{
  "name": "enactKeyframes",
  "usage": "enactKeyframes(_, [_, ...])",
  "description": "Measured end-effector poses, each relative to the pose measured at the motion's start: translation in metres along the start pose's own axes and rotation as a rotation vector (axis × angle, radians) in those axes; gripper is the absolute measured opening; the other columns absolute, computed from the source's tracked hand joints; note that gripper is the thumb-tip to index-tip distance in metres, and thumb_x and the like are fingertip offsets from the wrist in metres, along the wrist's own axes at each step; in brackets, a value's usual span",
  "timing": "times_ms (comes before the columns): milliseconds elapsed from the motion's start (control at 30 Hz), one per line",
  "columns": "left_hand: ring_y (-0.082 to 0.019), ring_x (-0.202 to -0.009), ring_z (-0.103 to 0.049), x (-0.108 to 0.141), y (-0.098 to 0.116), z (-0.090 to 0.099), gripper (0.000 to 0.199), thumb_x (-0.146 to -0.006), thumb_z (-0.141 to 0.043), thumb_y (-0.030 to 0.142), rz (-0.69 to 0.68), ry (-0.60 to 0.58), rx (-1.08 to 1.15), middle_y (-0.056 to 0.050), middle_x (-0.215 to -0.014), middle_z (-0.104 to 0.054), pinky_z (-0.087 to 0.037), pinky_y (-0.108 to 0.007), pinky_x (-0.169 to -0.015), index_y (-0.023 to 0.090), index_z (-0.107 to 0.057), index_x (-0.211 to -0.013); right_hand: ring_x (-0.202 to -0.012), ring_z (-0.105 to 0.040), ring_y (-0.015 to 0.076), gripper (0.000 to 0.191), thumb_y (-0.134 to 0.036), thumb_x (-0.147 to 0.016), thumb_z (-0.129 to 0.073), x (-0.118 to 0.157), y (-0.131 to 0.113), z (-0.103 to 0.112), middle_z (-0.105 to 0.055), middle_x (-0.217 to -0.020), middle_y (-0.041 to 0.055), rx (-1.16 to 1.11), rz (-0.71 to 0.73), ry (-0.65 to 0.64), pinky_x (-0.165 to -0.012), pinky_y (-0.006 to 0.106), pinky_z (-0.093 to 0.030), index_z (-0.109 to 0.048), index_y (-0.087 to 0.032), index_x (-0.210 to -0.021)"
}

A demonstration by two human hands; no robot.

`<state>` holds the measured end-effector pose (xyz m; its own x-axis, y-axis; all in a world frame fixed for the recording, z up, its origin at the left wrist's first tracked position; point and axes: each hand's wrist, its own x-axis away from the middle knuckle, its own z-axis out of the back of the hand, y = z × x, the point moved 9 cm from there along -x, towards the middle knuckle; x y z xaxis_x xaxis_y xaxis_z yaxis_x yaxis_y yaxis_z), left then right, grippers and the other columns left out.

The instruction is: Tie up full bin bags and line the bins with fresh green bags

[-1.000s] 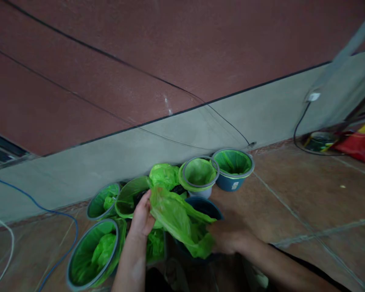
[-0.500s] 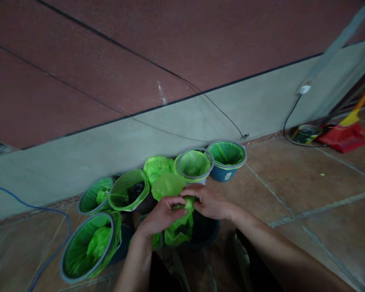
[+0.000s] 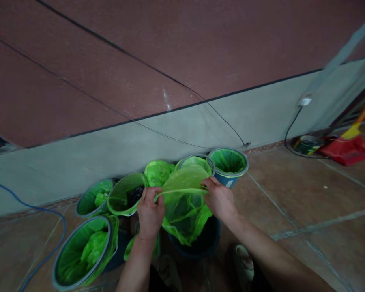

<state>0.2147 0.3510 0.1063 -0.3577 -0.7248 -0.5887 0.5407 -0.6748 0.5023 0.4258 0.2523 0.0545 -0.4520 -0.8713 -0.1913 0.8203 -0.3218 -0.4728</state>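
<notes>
A thin green plastic bag (image 3: 182, 213) is stretched wide between my two hands, its mouth edge pulled nearly straight. My left hand (image 3: 151, 211) pinches one side of that edge, and my right hand (image 3: 220, 198) grips the other side. Beneath the bag stands a dark bucket (image 3: 205, 243), with the bag's lower part hanging over its opening. Behind the bag, a bucket with a grey rim (image 3: 212, 164) and green liner is partly hidden. A bunched green bag (image 3: 158, 172) sits beside it, against the wall.
Several green-lined buckets stand left, including a large one (image 3: 76, 251) with a crumpled bag inside and one holding something black (image 3: 135, 196). A blue bucket (image 3: 228, 178) stands right. A blue cable (image 3: 59, 235) crosses the floor. Far right are a red dustpan (image 3: 346, 150) and a tin (image 3: 308, 144).
My hands have moved apart, spreading the bag that was gathered between them. The bag now hangs open and wide above the dark bucket. The view has tilted slightly.
</notes>
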Motion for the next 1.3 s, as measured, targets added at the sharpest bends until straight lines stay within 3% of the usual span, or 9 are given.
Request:
enactKeyframes(100, [-0.016,-0.071,-0.055,0.002,0.004,0.009,0.018,-0.075,-0.050,0.006,-0.017,0.116,-0.051,0.001,-0.070,-0.053,-0.043,-0.025,-0.071,0.023,-0.048,-0.070,-0.107,-0.063,0.0248,0.045,-0.017,-0.078,-0.062,0.003,-0.009,0.002,-0.060,-0.127,0.0096,-0.065,0.098,0.044,-0.089,0.035,-0.052,-0.058,-0.021,-0.123])
enactKeyframes(233, [-0.013,-0.064,-0.047,0.008,0.023,-0.007,0.026,-0.069,-0.046,0.000,-0.127,0.055,-0.009,0.003,-0.066,-0.044,-0.039,-0.023,-0.063,0.023,-0.037,-0.065,-0.126,-0.052,0.0275,0.057,-0.038,-0.080,-0.069,0.014,-0.041,0.008,-0.052,-0.138,0.0120,-0.233,0.333,0.103,-0.106,0.043,-0.046,-0.052,-0.020,-0.132])
enactKeyframes(433, [-0.013,-0.069,-0.050,0.018,0.041,-0.027,0.025,-0.069,-0.046,0.000,-0.166,0.015,0.047,0.002,-0.071,-0.046,-0.042,-0.022,-0.066,0.024,-0.038,-0.070,-0.109,-0.060,0.0242,0.030,-0.023,-0.086,-0.061,0.024,-0.065,0.004,-0.063,-0.118,0.0106,-0.216,0.445,0.148,-0.097,0.042,-0.051,-0.063,-0.021,-0.115])
enactKeyframes(600, [-0.015,-0.076,-0.056,0.019,0.041,-0.031,0.024,-0.072,-0.048,0.000,-0.145,0.021,0.047,-0.001,-0.079,-0.055,-0.045,-0.024,-0.069,0.023,-0.045,-0.077,-0.086,-0.063,0.0186,0.021,-0.011,-0.090,-0.048,0.023,-0.062,0.005,-0.064,-0.088,0.0068,-0.217,0.436,0.192,-0.079,0.031,-0.053,-0.066,-0.019,-0.096])
enactKeyframes(833, [-0.013,-0.071,-0.056,0.012,0.018,-0.024,0.030,-0.069,-0.050,-0.003,-0.082,0.062,0.037,-0.001,-0.087,-0.059,-0.045,-0.022,-0.064,0.022,-0.052,-0.086,-0.081,-0.062,0.0149,0.019,-0.010,-0.090,-0.046,0.023,-0.041,0.037,-0.062,-0.087,0.0036,-0.287,0.356,0.434,-0.073,0.026,-0.050,-0.061,-0.022,-0.092])
enactKeyframes(933, [-0.012,-0.067,-0.053,0.006,0.004,-0.013,0.031,-0.066,-0.051,-0.003,-0.073,0.121,0.028,0.000,-0.084,-0.057,-0.043,-0.022,-0.062,0.022,-0.052,-0.085,-0.077,-0.060,0.0143,0.016,-0.010,-0.088,-0.048,0.020,-0.023,0.054,-0.059,-0.080,0.0012,-0.289,0.313,0.541,-0.070,0.025,-0.047,-0.058,-0.022,-0.084])
enactKeyframes(1067, [-0.012,-0.065,-0.047,0.002,-0.012,0.001,0.030,-0.061,-0.048,-0.005,-0.017,0.188,0.007,0.002,-0.076,-0.051,-0.040,-0.021,-0.061,0.022,-0.047,-0.074,-0.063,-0.053,0.0131,0.016,-0.010,-0.082,-0.052,0.014,0.016,0.074,-0.052,-0.070,-0.0015,-0.234,0.132,0.671,-0.060,0.025,-0.041,-0.052,-0.021,-0.071])
enactKeyframes(1200, [-0.012,-0.068,-0.048,0.002,-0.010,0.001,0.029,-0.059,-0.045,-0.005,0.003,0.179,0.056,0.001,-0.074,-0.049,-0.039,-0.021,-0.063,0.022,-0.037,-0.065,-0.070,-0.055,0.0174,0.006,-0.016,-0.076,-0.058,0.010,0.028,0.069,-0.058,-0.083,0.0028,-0.064,0.031,0.618,-0.063,0.029,-0.042,-0.057,-0.020,-0.081])
enactKeyframes(1300, [-0.012,-0.071,-0.051,0.003,-0.002,-0.004,0.030,-0.057,-0.043,-0.006,-0.012,0.157,0.093,0.001,-0.076,-0.049,-0.040,-0.021,-0.066,0.022,-0.034,-0.063,-0.097,-0.055,0.0275,0.033,-0.023,-0.076,-0.064,0.010,0.003,0.051,-0.059,-0.112,0.0121,0.094,0.141,0.501,-0.079,0.039,-0.045,-0.060,-0.018,-0.109])
